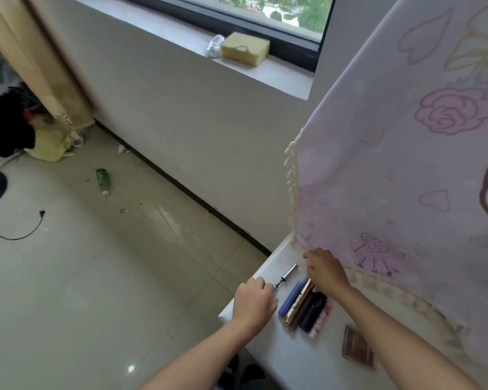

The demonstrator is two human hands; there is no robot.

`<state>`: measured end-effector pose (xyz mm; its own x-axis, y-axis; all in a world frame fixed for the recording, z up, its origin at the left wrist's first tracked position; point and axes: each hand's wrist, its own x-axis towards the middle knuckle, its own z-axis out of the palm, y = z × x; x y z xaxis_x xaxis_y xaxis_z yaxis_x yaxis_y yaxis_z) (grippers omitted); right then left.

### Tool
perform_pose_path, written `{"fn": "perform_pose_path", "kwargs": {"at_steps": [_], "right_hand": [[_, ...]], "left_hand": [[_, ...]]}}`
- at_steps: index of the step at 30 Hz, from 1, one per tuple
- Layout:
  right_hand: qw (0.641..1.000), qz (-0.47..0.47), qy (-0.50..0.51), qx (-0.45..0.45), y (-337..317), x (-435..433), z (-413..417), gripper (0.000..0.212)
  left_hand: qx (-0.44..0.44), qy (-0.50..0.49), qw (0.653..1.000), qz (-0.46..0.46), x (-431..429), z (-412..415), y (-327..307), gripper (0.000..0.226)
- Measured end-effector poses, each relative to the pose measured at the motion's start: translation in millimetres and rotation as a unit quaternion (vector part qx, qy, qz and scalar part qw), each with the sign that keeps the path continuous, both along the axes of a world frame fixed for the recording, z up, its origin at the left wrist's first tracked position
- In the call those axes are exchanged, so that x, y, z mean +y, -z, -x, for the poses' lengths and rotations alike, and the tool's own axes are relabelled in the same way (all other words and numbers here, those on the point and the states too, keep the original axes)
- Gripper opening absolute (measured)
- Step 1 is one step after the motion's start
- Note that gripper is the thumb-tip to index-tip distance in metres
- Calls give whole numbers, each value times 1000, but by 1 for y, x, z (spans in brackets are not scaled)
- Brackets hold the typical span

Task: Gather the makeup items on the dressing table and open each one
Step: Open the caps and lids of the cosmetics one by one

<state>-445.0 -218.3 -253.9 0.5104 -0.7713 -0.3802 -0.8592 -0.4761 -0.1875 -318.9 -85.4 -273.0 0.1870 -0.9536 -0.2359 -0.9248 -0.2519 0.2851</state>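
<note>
At the corner of the white table (268, 350) the left hand (254, 301) is closed around the handle end of a thin wand (279, 283), whose dark stem runs up and right toward a silver tube (290, 271) lying on the tabletop; whether the tip has cleared the tube's mouth I cannot tell, though the stem looks mostly out. The right hand (326, 270) reaches past it toward the edge of the pink cloth (392, 164) that hangs over the back of the table; its fingers are curled, but I cannot tell whether they grasp anything. Just beside the tube, the rest of the makeup lies gathered in a tight row (304, 305): a blue stick, a gold one, some dark ones and a pale flowered one, side by side and touching, apparently all with caps on. A brown palette (357, 349) sits apart, nearer the person, closed. So this looks like the first item being opened, with most of the job left. To do this well, I would draw the wand straight along the tube's line so the brush does not smear the rim, and steady the tube with the free hand, since it lies loose near the table's edge and could roll off. Then lay wand and tube down together, clear of the row.
</note>
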Motion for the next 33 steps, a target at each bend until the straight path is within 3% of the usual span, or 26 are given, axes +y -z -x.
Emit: {"fn": "perform_pose_path", "kwargs": {"at_steps": [6,9,11,14,17,21,22,25,33], "right_hand": [[999,-33,24,2,-4,7,7,35],[998,-54,25,10,-2,14,4,33],[997,-68,40,-6,-5,19,2,33],[995,-74,58,-38,-14,25,2,33],[977,-92,140,-135,-34,25,8,32],[892,-192,241,-330,-85,22,14,15],[883,-205,243,-345,-99,22,13,11],[878,-206,207,-380,-130,27,0,27],[863,-146,87,-476,-175,42,-24,32]], "left_hand": [[-54,74,996,-16,-3,21,3,41],[-66,67,995,-14,-8,25,-4,27],[-33,54,998,-12,-7,29,-10,14],[3,8,1000,-30,-8,32,-5,22],[32,-4,998,48,-6,24,-25,12],[69,29,976,203,-13,-11,-59,14],[83,33,967,240,-15,-20,-69,15],[115,59,940,317,-21,-42,-92,15],[214,72,916,331,-9,-79,-135,40]]}}
